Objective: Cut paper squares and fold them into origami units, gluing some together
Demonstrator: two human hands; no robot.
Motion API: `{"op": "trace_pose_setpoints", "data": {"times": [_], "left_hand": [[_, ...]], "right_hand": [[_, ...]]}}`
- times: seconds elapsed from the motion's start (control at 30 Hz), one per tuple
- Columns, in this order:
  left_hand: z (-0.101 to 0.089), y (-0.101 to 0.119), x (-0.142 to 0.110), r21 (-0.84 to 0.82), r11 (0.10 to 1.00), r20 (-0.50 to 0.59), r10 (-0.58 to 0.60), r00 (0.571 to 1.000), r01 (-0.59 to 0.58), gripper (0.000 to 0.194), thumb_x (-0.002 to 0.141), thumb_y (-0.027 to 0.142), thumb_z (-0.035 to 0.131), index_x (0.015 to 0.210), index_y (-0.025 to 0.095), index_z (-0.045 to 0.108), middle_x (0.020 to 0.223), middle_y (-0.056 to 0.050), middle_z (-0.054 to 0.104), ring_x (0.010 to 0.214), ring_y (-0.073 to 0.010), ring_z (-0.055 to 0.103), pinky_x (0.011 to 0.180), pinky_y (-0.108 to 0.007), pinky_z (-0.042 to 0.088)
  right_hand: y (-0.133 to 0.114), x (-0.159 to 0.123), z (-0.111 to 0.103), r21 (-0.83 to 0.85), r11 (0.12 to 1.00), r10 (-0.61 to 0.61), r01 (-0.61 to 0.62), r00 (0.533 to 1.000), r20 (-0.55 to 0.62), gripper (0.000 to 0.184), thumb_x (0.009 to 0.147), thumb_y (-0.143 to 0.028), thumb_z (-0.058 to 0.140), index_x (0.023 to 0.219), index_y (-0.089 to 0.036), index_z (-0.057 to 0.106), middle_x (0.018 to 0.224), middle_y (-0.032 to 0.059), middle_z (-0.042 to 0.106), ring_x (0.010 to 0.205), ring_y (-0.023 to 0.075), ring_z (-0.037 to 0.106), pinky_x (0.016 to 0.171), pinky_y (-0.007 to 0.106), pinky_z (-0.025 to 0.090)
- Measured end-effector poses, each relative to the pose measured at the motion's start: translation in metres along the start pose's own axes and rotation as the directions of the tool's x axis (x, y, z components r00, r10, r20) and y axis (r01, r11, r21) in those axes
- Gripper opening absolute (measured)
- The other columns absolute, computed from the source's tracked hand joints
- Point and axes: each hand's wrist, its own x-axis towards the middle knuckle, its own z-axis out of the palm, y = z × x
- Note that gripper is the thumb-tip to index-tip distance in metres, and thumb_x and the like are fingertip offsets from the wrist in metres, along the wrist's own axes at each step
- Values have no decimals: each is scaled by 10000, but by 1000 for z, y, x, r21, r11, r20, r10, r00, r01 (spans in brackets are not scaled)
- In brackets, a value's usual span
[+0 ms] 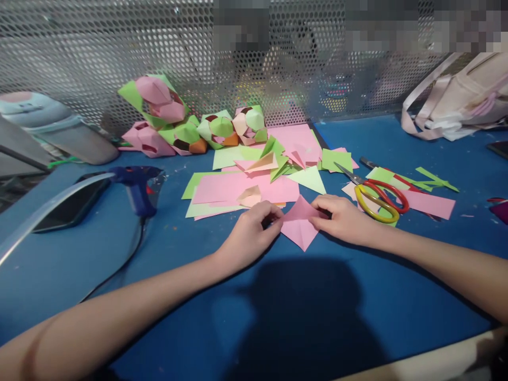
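A square of pink paper with creases across it is turned corner-down over the blue table. My left hand pinches its left corner between thumb and fingers. At the opposite corner my right hand grips the same paper, with its thumb on the near side. Just beyond my hands lies a pile of pink and green paper sheets, some folded. Scissors with a yellow and a red handle rest on paper scraps, right of my right hand.
Folded paper balls stand along a perforated metal screen at the back. On the left are a blue glue gun with its cord, a dark phone and a tumbler. A pale bag sits back right.
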Motion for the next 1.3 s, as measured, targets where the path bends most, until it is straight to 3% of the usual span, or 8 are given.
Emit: {"op": "trace_pose_setpoints", "data": {"times": [0.1,0.33,0.57,0.73,0.87,1.0,1.13,1.3], "left_hand": [[-1,-5,2,69,996,4,57,998,-57,83,821,134,531,847,174,599,813,-11,610,767,-148,538,695,-275,412],[-4,-9,5,54,993,72,100,992,-104,160,853,156,534,987,192,614,920,-22,629,849,-155,570,767,-291,450],[-6,-16,8,-7,979,147,204,968,-205,286,845,83,496,1090,198,588,1034,-30,662,952,-156,625,877,-304,483],[-8,-16,10,-1,961,197,271,942,-276,319,862,77,463,1143,193,561,1079,-43,676,1011,-172,620,915,-325,475],[-13,-15,11,86,935,235,318,919,-345,290,874,86,466,1128,193,557,1050,-38,686,992,-174,616,898,-322,467],[-19,-17,11,217,867,249,394,885,-447,279,893,99,461,1146,180,547,979,-56,679,932,-187,589,840,-326,459],[-22,-19,10,315,779,276,471,838,-542,280,908,123,455,1172,165,538,940,-82,632,868,-191,559,770,-308,446],[-21,-22,7,394,715,316,485,815,-578,289,915,126,433,1187,153,526,895,-79,612,821,-192,548,742,-316,428]], "right_hand": [[5,1,3,5,998,-67,67,997,-22,102,799,-120,554,875,-176,594,805,2,596,751,138,511,697,267,383],[7,3,9,11,991,-130,130,991,16,497,778,-61,518,1262,-172,512,1199,79,624,988,198,574,865,347,419],[9,2,11,41,978,-205,204,978,26,541,756,8,457,1247,-215,502,1078,10,703,1058,191,574,934,381,358],[8,1,11,-128,941,-307,312,950,59,471,795,-13,470,1231,-181,526,1063,50,693,966,199,563,842,346,359],[8,1,7,-346,832,-420,433,900,116,332,899,-110,452,1214,-144,550,957,82,679,878,201,552,779,340,325],[2,0,-5,-517,689,-489,509,852,187,282,932,-111,393,1133,-137,589,808,53,675,771,193,512,776,356,287],[-7,-4,-16,-622,588,-448,517,848,281,240,880,-63,429,1010,-138,617,688,30,642,705,197,469,751,362,257],[-7,-6,-19,-648,572,-415,503,859,300,209,877,-70,438,943,-144,622,681,39,642,695,200,474,747,362,255]]}}
